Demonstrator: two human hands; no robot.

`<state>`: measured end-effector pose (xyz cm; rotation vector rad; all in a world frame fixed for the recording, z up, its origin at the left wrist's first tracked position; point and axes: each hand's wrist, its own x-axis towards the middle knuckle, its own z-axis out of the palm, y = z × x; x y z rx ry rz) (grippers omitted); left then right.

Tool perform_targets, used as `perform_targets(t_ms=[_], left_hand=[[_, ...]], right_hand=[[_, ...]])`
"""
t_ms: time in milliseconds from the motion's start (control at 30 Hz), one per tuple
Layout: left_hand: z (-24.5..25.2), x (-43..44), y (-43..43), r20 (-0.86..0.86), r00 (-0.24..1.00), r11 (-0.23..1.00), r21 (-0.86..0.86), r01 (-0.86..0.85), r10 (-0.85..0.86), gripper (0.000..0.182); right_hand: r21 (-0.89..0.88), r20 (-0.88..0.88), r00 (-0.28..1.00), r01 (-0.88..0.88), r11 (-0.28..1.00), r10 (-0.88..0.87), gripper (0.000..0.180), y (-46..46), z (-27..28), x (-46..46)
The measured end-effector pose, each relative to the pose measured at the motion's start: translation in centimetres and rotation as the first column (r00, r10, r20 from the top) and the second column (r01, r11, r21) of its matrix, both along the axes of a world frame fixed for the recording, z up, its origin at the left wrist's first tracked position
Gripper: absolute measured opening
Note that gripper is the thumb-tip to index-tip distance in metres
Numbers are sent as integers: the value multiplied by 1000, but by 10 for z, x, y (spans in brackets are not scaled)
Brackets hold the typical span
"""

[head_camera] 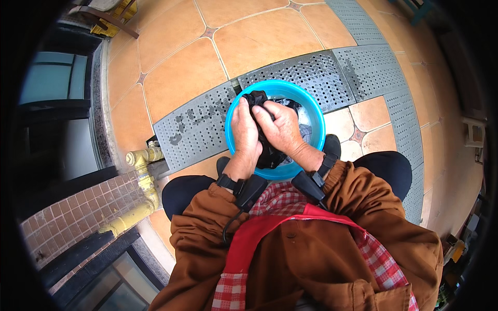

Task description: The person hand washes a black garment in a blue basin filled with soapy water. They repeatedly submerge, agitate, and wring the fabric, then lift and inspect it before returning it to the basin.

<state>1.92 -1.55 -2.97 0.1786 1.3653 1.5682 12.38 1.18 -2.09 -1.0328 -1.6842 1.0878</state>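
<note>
Both hands are over a round blue plastic basin (320,134) on the floor before me. My left hand (245,130) grips a bunched dark cloth (255,98) from the left side. From the right, my right hand (281,126) is closed around the same cloth, thumb along its top. Part of the dark cloth hangs down between my wrists into the basin. Inside the basin, a checked cloth (306,133) and more dark fabric lie in water at the right, partly hidden by my right hand.
Perforated grey drain covers (198,122), wet in places, run under the basin. Orange floor tiles (171,70) surround them. A yellow pipe (146,179) stands at the left beside a tiled wall base (85,206). A wooden-legged piece of furniture (111,19) is at the upper left.
</note>
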Motion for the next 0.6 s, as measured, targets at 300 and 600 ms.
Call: perform_targets(t_ms=[300, 600], left_hand=[[3, 39, -19, 13, 950, 949, 52, 312, -313, 44], [2, 18, -12, 74, 996, 977, -202, 69, -55, 47]], right_hand=[[-35, 498, 845, 244, 969, -195, 47, 40, -18, 20], [12, 236, 971, 29, 999, -32, 40, -4, -13, 1]])
